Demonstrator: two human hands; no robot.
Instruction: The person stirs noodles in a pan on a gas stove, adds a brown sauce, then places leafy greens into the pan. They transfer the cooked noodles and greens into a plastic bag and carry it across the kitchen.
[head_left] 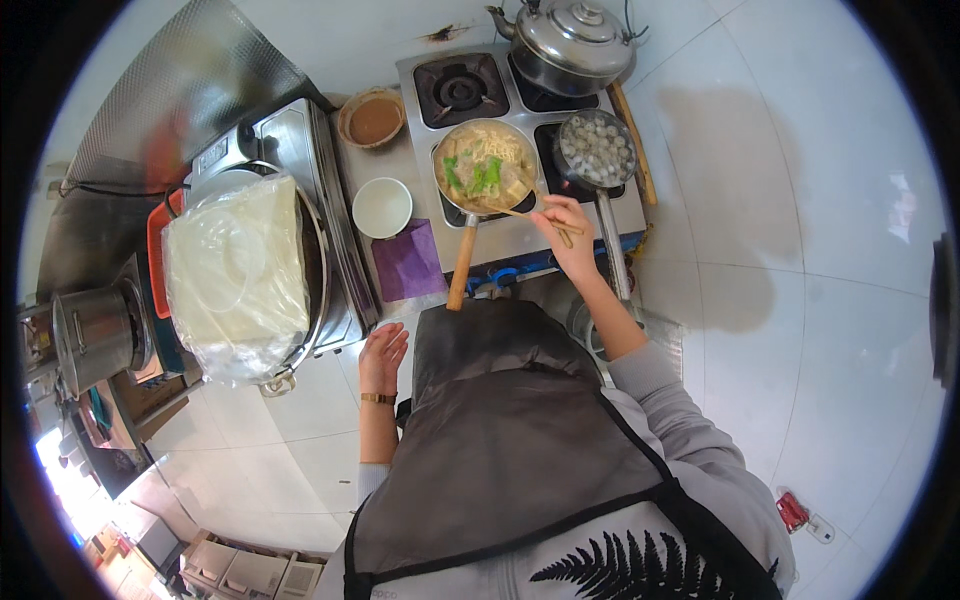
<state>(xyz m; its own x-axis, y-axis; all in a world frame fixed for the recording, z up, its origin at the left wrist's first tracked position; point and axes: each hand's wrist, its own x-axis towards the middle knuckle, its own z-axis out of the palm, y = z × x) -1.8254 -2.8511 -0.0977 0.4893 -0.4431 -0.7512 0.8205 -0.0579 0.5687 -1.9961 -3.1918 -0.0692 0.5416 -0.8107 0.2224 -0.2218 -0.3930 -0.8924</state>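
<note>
My right hand (566, 232) is closed on a pair of chopsticks (513, 212), whose tips reach into a pan with a wooden handle (464, 262). Noodles (497, 142) in pale broth fill that pan, with green leaves (485, 178) on top. It stands on the front left burner of a steel gas stove (628, 218). Left of the apron, my left hand (383, 355) hangs in the air, palm up, fingers loosely bent and nothing in them. A white bowl (382, 208) and a purple cloth (408, 262) lie left of the pan.
Right of the pan, a pot with a long metal handle (612, 245) holds round pale balls in liquid. Behind it stands a large kettle (570, 55). A bowl of brown liquid (372, 120) sits at the back left. Clear plastic (235, 275) covers a wide vessel farther left.
</note>
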